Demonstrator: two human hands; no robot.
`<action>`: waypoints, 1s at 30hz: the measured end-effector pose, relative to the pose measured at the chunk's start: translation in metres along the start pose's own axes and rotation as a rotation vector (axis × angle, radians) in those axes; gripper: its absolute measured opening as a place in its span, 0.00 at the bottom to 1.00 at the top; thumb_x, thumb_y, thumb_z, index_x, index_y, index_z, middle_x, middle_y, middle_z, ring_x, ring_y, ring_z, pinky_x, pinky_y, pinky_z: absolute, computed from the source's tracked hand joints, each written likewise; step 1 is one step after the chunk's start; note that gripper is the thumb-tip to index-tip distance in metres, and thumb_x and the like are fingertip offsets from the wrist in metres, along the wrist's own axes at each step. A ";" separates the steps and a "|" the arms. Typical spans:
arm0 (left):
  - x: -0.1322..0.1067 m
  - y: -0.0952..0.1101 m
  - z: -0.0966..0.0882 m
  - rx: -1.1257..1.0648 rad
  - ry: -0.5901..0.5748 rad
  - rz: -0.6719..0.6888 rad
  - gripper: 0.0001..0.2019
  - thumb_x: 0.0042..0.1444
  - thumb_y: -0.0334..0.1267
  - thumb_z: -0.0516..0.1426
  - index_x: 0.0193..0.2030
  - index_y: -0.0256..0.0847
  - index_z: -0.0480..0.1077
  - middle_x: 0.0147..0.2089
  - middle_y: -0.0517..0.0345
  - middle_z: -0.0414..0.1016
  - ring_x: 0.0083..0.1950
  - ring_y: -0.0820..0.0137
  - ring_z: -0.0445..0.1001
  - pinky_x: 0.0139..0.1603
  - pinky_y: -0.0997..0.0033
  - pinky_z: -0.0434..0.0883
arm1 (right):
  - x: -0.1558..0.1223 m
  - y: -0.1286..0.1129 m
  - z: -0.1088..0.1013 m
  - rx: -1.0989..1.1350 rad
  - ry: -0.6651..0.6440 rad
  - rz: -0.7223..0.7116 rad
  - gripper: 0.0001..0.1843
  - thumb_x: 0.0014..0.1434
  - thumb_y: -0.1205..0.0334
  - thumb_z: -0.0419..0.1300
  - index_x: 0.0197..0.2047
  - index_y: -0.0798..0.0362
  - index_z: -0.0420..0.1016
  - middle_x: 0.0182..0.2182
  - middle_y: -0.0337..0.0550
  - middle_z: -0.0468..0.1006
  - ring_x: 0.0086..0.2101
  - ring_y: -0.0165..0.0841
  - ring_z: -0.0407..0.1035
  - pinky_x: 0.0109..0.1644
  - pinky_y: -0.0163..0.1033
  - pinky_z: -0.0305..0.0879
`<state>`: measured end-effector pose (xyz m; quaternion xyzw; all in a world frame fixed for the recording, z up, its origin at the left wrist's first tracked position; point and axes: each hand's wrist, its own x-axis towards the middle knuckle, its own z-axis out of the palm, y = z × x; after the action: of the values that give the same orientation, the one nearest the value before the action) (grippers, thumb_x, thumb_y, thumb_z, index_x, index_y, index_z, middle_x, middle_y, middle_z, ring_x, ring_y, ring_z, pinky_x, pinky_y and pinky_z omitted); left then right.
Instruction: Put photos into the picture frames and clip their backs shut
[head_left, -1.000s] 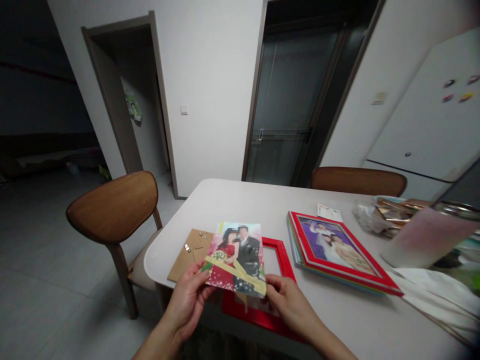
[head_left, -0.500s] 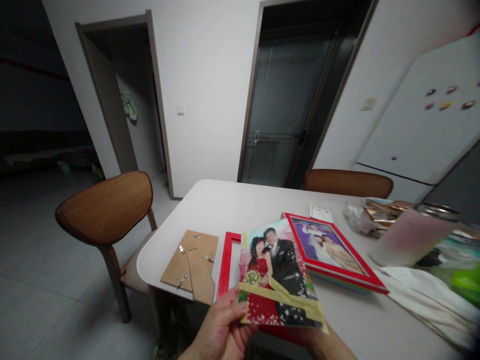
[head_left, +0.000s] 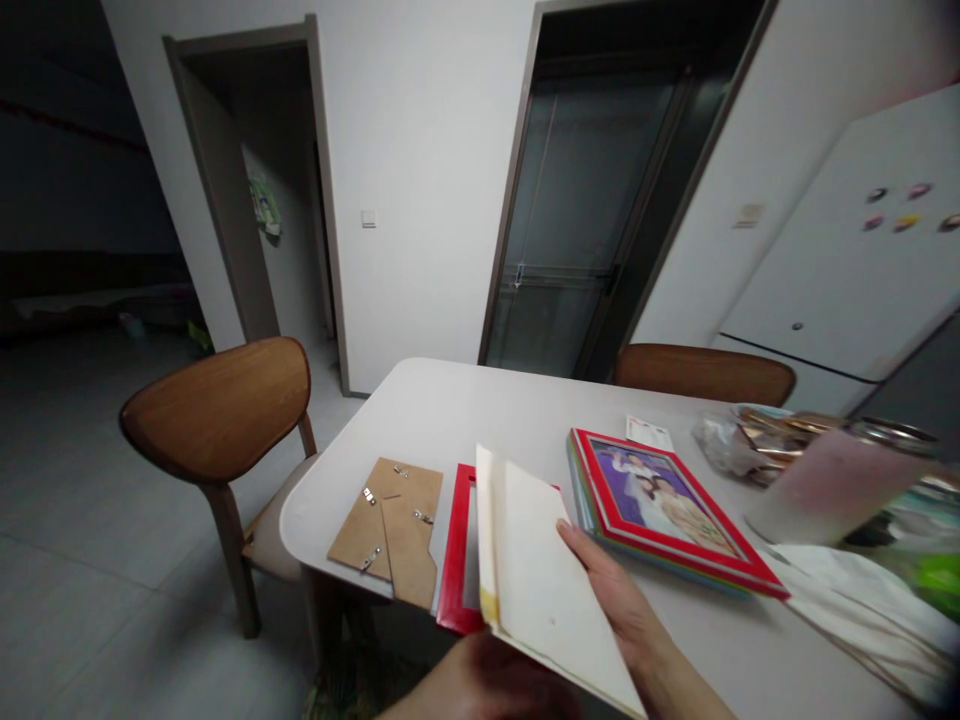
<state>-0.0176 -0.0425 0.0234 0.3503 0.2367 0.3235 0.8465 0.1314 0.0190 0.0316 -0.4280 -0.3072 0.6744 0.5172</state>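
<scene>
I hold a printed photograph (head_left: 544,585) over the table's near edge, its white back turned up toward me and a strip of yellow tape at its edge. My right hand (head_left: 622,615) grips its right side, fingers lying along the paper. My left hand (head_left: 487,685) is a dark blur under the photo's near corner; its fingers are hidden. Beneath the photo lies an empty red picture frame (head_left: 455,555). Left of it rests the brown backing board (head_left: 390,525) with metal clips.
A stack of framed photos (head_left: 667,510) with a red frame on top lies to the right. Further right stand a pale pink jar (head_left: 840,480), a bag of wrappers (head_left: 750,440) and white papers (head_left: 862,590). Wooden chairs (head_left: 217,420) stand at the white table (head_left: 480,410).
The photograph has been flipped from picture side up to its white back. My right hand has come up onto its right side; my left hand has dropped below it.
</scene>
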 end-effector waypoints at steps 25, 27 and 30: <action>0.007 0.023 -0.044 1.336 0.415 0.441 0.21 0.45 0.32 0.57 0.48 0.38 0.64 0.58 0.44 0.57 0.58 0.58 0.55 0.57 0.57 0.52 | 0.048 -0.009 -0.019 -0.576 0.238 -0.099 0.18 0.46 0.67 0.50 0.43 0.61 0.66 0.23 0.46 0.77 0.24 0.34 0.71 0.27 0.35 0.65; 0.008 0.024 -0.044 1.352 0.408 0.439 0.19 0.46 0.32 0.56 0.47 0.38 0.65 0.57 0.44 0.59 0.58 0.58 0.55 0.57 0.57 0.53 | 0.052 -0.008 -0.019 -0.662 0.261 -0.124 0.18 0.46 0.67 0.49 0.42 0.61 0.66 0.23 0.46 0.77 0.24 0.33 0.71 0.27 0.35 0.65; 0.010 0.026 -0.042 1.374 0.403 0.425 0.18 0.47 0.33 0.55 0.48 0.39 0.65 0.57 0.45 0.58 0.58 0.58 0.55 0.57 0.57 0.53 | 0.055 -0.010 -0.022 -0.837 0.272 -0.156 0.17 0.45 0.67 0.49 0.40 0.61 0.68 0.25 0.47 0.77 0.25 0.34 0.70 0.27 0.34 0.63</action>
<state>-0.0473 -0.0027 0.0140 0.7725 0.4633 0.3175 0.2963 0.1501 0.0741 0.0163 -0.6609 -0.5142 0.3883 0.3847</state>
